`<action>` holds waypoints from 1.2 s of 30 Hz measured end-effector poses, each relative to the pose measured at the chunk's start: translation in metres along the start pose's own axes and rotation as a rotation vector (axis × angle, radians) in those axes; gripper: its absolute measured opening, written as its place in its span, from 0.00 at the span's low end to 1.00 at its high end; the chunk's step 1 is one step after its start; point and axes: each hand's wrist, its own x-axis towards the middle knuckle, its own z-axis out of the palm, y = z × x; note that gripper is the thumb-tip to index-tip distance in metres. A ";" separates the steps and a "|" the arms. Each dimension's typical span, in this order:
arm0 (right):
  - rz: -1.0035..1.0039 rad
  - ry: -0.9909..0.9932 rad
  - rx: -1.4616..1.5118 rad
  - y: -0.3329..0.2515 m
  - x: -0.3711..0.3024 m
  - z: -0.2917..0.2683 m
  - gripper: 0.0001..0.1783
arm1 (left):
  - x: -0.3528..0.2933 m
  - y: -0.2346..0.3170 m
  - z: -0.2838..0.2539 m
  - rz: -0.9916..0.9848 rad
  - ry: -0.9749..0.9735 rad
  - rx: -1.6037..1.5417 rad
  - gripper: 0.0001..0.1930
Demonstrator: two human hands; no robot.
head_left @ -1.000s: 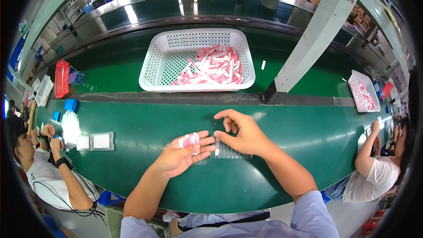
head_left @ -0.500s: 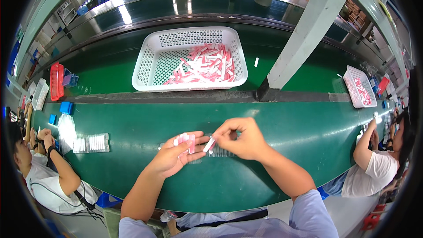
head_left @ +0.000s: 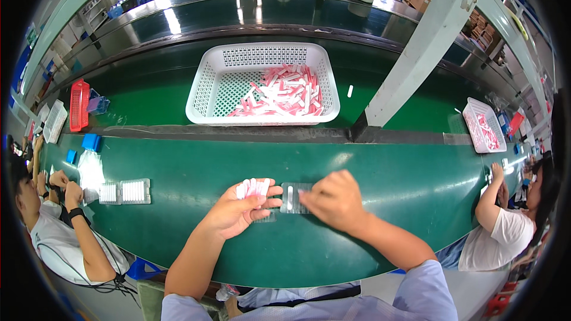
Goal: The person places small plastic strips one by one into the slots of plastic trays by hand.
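My left hand (head_left: 238, 207) is palm up, its thumb across a fanned bunch of small pink-and-white strips (head_left: 253, 188). Just right of it lies a clear plastic tray (head_left: 284, 207) with narrow slots, partly under my right hand (head_left: 336, 201). One white strip (head_left: 290, 198) shows in the tray near its left end. My right hand hovers at the tray's right part, fingers curled and blurred by motion; whether anything is between the fingertips is hidden.
Beyond the dark ledge, a white perforated basket (head_left: 199, 92) holds many pink-and-white strips. A grey post (head_left: 416, 53) rises right of it. On the left lie a filled clear tray (head_left: 135, 192) and a red basket (head_left: 78, 106). Co-workers sit at both sides.
My right hand has moved right, away from my left fingers. The strip it pinched is no longer visible there, and a white strip now shows in the tray.
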 end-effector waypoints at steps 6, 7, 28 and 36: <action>0.047 -0.273 0.084 -0.020 -0.010 -0.002 0.17 | -0.006 0.002 0.009 -0.029 -0.108 -0.031 0.24; 0.055 -0.265 0.143 -0.015 -0.012 -0.002 0.19 | -0.005 0.001 0.010 -0.027 -0.112 -0.031 0.24; 0.754 -0.021 1.296 -0.012 -0.009 -0.015 0.10 | -0.004 -0.007 0.015 -0.096 -0.124 0.019 0.24; 0.807 -0.045 0.846 -0.009 -0.012 -0.007 0.09 | -0.004 0.001 0.015 -0.087 -0.107 0.037 0.25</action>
